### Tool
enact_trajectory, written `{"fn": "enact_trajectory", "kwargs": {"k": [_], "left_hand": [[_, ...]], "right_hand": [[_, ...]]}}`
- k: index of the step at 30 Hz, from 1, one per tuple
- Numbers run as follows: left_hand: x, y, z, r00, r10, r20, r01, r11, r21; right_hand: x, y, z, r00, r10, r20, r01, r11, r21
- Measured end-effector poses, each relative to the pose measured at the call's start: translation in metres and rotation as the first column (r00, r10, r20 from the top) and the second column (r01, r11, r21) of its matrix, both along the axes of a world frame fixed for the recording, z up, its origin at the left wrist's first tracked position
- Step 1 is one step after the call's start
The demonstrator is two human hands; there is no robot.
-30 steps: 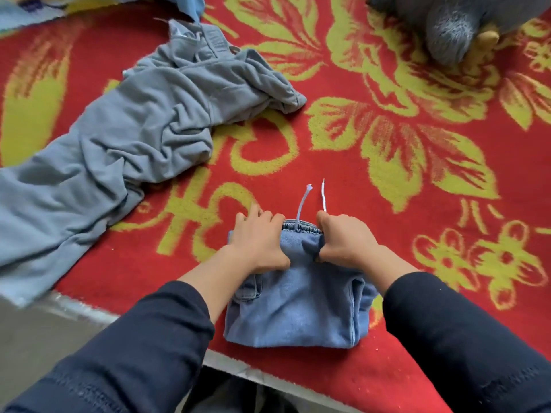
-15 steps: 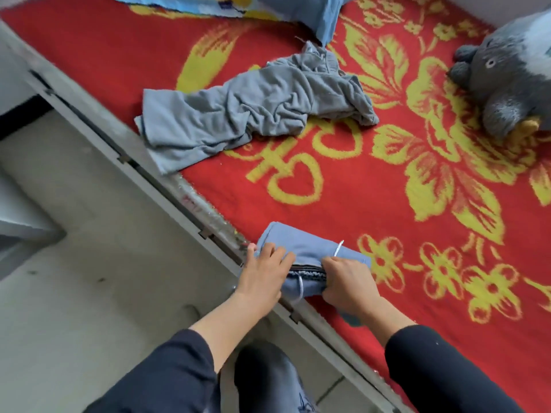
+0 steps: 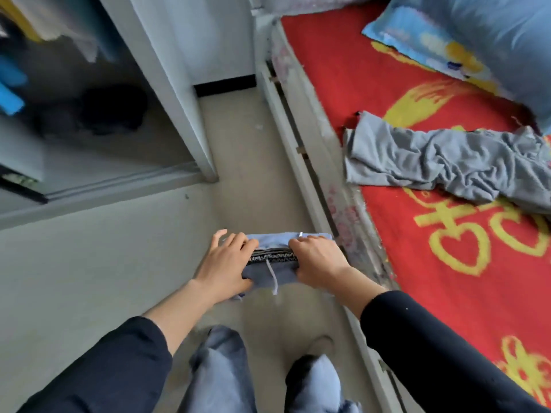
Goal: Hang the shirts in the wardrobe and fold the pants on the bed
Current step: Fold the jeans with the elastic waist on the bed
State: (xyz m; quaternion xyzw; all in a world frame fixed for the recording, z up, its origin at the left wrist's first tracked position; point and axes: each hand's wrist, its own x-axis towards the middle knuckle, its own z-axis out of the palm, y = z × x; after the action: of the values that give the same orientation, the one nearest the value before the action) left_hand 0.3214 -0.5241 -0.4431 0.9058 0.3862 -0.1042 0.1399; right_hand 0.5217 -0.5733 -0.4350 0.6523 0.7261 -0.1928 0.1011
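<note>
A folded pair of blue denim pants (image 3: pixel 272 262) with a white drawstring is held in the air over the floor, between my two hands. My left hand (image 3: pixel 226 263) grips its left side, thumb underneath and fingers on top. My right hand (image 3: pixel 317 263) grips its right side. A crumpled grey garment (image 3: pixel 447 162) lies on the red and yellow blanket (image 3: pixel 447 263) of the bed at the right. The open wardrobe (image 3: pixel 89 114) is at the upper left, with hanging clothes blurred inside.
The bed's pale frame edge (image 3: pixel 316 180) runs diagonally just right of my hands. A blue pillow (image 3: pixel 477 34) lies at the head of the bed. The wardrobe's white door panel (image 3: pixel 179 93) stands ahead. My legs and feet (image 3: pixel 262 371) are on the grey floor below.
I have lifted the folded pants off the bed and turned left; they now hang over the floor, with the wardrobe in view.
</note>
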Motion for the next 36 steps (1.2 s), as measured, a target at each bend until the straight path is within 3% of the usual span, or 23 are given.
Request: {"fn": "enact_trajectory", "kwargs": {"k": [7,12,24,32,36], "left_hand": [[-0.195,0.058,0.006,0.954,0.298,0.044,-0.299,0.954,0.005],[-0.299,0.093,0.010,0.917,0.398,-0.027,-0.398,0.917,0.001],[-0.404,0.239,-0.028,0.884,0.468,0.001,-0.467,0.884,0.027],[-0.477,0.382,-0.118,0.882,0.444,-0.161,-0.432,0.896,0.103],[-0.528,0.445,-0.185,0.859,0.494,-0.135,-0.469,0.865,0.178]], "right_hand": [[-0.188,0.114,-0.015,0.965,0.259,-0.051,-0.257,0.966,0.031],[-0.293,0.170,-0.014,0.921,0.385,-0.053,-0.383,0.923,0.048],[-0.403,0.334,-0.045,0.891,0.453,-0.018,-0.453,0.891,0.024],[-0.484,0.468,-0.122,0.913,0.407,-0.020,-0.407,0.913,-0.015],[-0.538,0.535,-0.184,0.905,0.426,-0.007,-0.426,0.905,0.002]]}}
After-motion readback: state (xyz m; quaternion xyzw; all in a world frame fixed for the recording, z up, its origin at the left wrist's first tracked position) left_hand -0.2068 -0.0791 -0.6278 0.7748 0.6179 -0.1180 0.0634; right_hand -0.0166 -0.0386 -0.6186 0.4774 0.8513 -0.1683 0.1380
